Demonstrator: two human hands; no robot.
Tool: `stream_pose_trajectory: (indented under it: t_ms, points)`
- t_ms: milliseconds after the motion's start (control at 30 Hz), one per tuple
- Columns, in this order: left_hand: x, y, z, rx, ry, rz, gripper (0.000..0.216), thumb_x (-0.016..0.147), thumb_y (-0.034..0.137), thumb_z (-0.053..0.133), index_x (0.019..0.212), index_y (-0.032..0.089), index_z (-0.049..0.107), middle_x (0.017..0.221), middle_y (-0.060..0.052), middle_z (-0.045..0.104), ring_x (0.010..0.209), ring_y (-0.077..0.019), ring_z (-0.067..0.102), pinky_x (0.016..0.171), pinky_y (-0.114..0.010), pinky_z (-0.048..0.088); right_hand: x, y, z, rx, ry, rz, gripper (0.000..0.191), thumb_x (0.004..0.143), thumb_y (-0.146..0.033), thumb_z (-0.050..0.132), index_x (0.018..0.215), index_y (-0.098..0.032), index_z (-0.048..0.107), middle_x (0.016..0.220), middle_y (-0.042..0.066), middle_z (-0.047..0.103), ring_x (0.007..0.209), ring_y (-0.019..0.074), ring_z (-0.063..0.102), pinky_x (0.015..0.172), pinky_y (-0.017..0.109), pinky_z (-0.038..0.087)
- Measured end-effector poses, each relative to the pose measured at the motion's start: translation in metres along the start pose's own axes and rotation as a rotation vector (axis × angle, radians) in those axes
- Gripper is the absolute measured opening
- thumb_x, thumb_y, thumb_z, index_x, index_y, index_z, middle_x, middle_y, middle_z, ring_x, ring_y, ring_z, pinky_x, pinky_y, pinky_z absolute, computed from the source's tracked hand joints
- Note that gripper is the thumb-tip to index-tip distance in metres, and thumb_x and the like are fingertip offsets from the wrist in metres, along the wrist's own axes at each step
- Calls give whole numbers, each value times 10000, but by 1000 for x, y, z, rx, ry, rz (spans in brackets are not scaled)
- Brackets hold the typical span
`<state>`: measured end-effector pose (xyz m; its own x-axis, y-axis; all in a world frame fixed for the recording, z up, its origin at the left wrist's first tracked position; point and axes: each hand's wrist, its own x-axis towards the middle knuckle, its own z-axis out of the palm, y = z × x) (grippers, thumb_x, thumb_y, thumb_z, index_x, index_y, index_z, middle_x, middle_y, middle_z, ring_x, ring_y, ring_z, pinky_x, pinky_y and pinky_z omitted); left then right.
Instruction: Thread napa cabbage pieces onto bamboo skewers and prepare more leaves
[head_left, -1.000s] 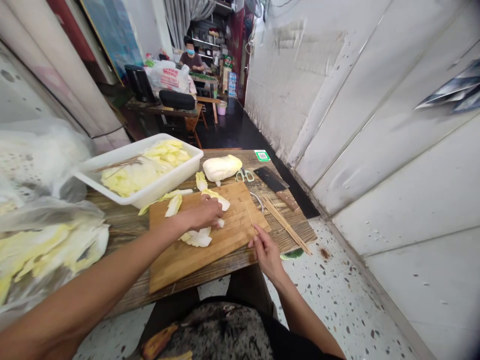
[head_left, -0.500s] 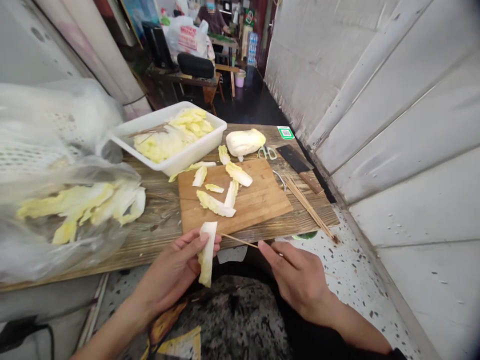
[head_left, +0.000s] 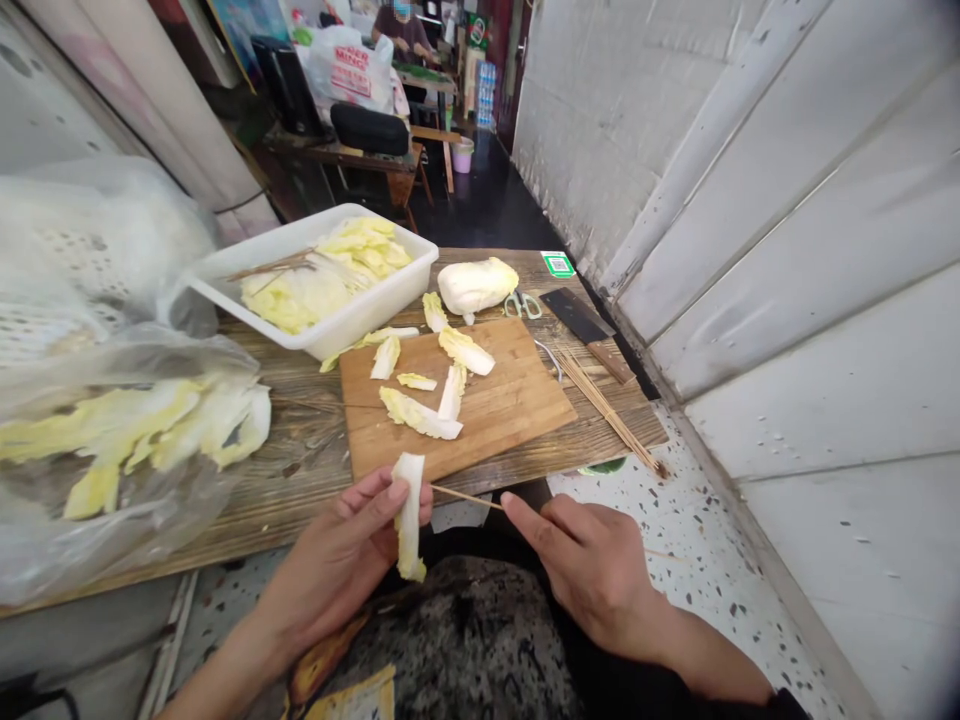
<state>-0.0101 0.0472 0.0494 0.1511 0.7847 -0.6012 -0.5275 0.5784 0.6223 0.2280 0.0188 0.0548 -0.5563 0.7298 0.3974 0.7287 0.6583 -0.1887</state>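
My left hand (head_left: pixel 346 550) grips a pale strip of cabbage leaf (head_left: pixel 409 510) upright, below the table's near edge. My right hand (head_left: pixel 592 565) pinches a thin bamboo skewer (head_left: pixel 465 497) whose tip touches the strip's side. Beyond them a wooden cutting board (head_left: pixel 517 400) carries several cut cabbage pieces (head_left: pixel 420 412). A bundle of skewers (head_left: pixel 607 410) lies to the right of the board.
A white tub (head_left: pixel 345 325) of cabbage stands at the back left, a cabbage chunk (head_left: pixel 476 283), scissors (head_left: pixel 523 303) and a cleaver (head_left: pixel 589 325) behind the board. A clear bag of leaves (head_left: pixel 142 430) fills the table's left. A white wall runs along the right; a person sits far back.
A second ago my left hand was on the board and my right at its edge. Both now hold the strip and skewer over my lap, the skewer's tip closer in.
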Motion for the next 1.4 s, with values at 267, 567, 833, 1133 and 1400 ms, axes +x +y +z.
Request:
stream_pose_trajectory:
  t_ms: [267, 567, 833, 1133, 1400]
  points:
    - [-2, 1, 0, -11, -4, -15, 355, 480, 317, 932, 699, 175, 691, 689, -9, 663, 650, -106, 600, 631, -175, 545, 6, -2, 0, -15, 23, -18, 361, 964, -129, 394, 1287, -151, 553, 709, -3, 547, 541, 134, 420, 498, 284, 304]
    - [0, -1, -3, -1, -51, 7, 312, 538, 320, 910, 729, 191, 701, 705, 0, 665, 655, -100, 596, 644, -174, 534, 6, -1, 1, -9, 30, -9, 357, 972, -137, 394, 1295, -164, 545, 700, -7, 545, 539, 133, 420, 496, 283, 305]
    - [0, -1, -4, 160, -131, 114, 293, 605, 387, 867, 782, 200, 727, 704, -20, 685, 642, -111, 589, 601, -180, 491, 6, 7, -2, 5, -1, -43, 328, 978, -140, 410, 1265, -164, 568, 698, -10, 561, 530, 119, 438, 495, 271, 322]
    - [-1, 7, -10, 787, -188, 556, 66, 653, 309, 795, 661, 258, 753, 835, -61, 721, 808, -213, 658, 789, -292, 521, 11, 17, -11, 205, -104, -131, 235, 976, -156, 467, 1171, -129, 596, 800, 31, 641, 625, 119, 559, 535, 241, 426]
    - [-7, 8, -15, 1006, -210, 603, 91, 723, 321, 712, 767, 334, 790, 921, -50, 772, 829, -247, 727, 755, -301, 571, 23, 6, -24, 110, -207, -247, 306, 992, -161, 362, 1210, -105, 569, 784, 34, 626, 587, 139, 513, 481, 279, 387]
